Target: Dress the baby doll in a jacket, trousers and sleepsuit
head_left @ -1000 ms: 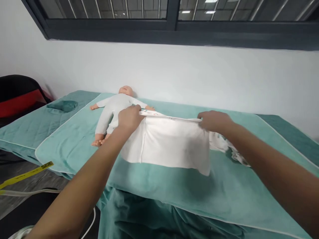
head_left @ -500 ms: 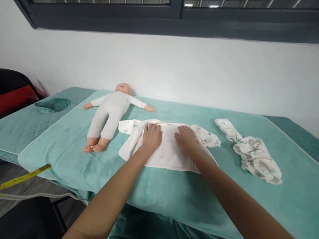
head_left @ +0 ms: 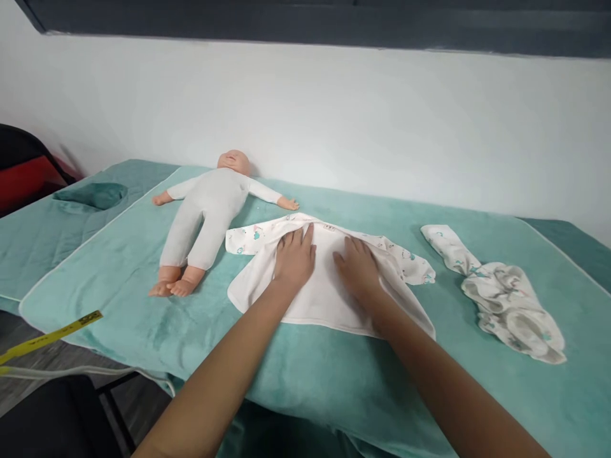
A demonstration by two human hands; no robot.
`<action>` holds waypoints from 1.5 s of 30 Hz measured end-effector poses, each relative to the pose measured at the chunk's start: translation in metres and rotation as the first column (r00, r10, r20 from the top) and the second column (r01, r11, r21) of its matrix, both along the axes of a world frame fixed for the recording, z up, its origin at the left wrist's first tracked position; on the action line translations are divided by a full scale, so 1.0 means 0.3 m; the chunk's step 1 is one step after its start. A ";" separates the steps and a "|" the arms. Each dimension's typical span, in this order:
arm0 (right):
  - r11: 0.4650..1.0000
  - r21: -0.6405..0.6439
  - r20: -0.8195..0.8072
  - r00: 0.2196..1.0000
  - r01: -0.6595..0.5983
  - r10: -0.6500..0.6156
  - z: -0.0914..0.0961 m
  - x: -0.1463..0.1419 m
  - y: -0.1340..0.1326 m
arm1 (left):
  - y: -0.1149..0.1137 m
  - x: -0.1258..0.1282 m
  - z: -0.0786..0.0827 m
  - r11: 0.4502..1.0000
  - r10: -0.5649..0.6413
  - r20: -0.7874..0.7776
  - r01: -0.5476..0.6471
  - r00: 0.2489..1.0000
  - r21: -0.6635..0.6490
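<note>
A small white baby shirt (head_left: 329, 299) with patterned sleeves lies spread on the green cover, its plain inner side facing up. My left hand (head_left: 294, 256) rests flat on the left part of the shirt, fingers stretched toward the collar. On the right part lies my right hand (head_left: 359, 266), also flat with its fingers extended; the fingertips reach under or beside the fold, I cannot tell which. A baby doll (head_left: 210, 213) in a white body lies on its back to the left, its arm close to the shirt's left sleeve.
A crumpled patterned baby garment (head_left: 518, 305) lies to the right on the green cover (head_left: 119, 267). A green pillow-like piece (head_left: 90, 196) is at far left, near a red and black bag (head_left: 28, 172). A yellow strap (head_left: 52, 340) and a black chair (head_left: 57, 413) stand below left.
The shirt's upper edge and sleeves are spread out more, and the collar shows. My hands stay on the cloth with fingers moved slightly. The view has tilted down a little.
</note>
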State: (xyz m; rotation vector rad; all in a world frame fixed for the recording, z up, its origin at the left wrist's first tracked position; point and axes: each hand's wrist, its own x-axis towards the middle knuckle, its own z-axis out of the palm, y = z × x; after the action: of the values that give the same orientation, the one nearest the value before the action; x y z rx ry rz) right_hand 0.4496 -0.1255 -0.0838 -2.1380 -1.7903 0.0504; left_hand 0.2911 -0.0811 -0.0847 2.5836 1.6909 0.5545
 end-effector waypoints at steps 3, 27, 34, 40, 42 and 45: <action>0.999 0.043 0.063 0.998 -0.012 0.009 0.015 0.070 0.029 | -0.011 -0.004 0.007 1.000 -0.009 0.021 0.008 1.000 0.030; 0.986 -0.135 0.111 0.990 0.101 -0.086 0.039 0.013 0.179 | 0.092 0.038 -0.004 0.968 0.076 -0.005 -0.075 0.997 -0.241; 0.996 -0.064 0.087 0.995 0.059 -0.054 -0.019 0.007 0.164 | 0.121 0.041 -0.031 0.977 0.096 0.079 -0.079 0.992 -0.197; 0.998 -0.055 0.056 0.998 0.040 -0.037 -0.013 0.014 0.170 | 0.152 0.057 -0.047 0.979 0.072 -0.018 -0.074 0.997 -0.191; 0.999 -0.037 0.058 0.998 -0.022 0.024 -0.001 0.001 0.147 | 0.143 0.056 -0.045 0.983 0.060 -0.031 -0.065 0.998 -0.172; 0.966 0.055 0.057 0.967 -0.253 0.250 0.012 0.010 0.067 | 0.119 0.048 -0.039 0.988 0.054 -0.032 -0.058 0.998 -0.142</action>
State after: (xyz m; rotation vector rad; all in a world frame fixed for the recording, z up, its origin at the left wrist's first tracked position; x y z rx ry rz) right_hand 0.4526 -0.1053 -0.0802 -1.8739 -2.0554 0.0044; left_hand 0.3054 -0.0454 -0.0965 2.4632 1.7469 0.3840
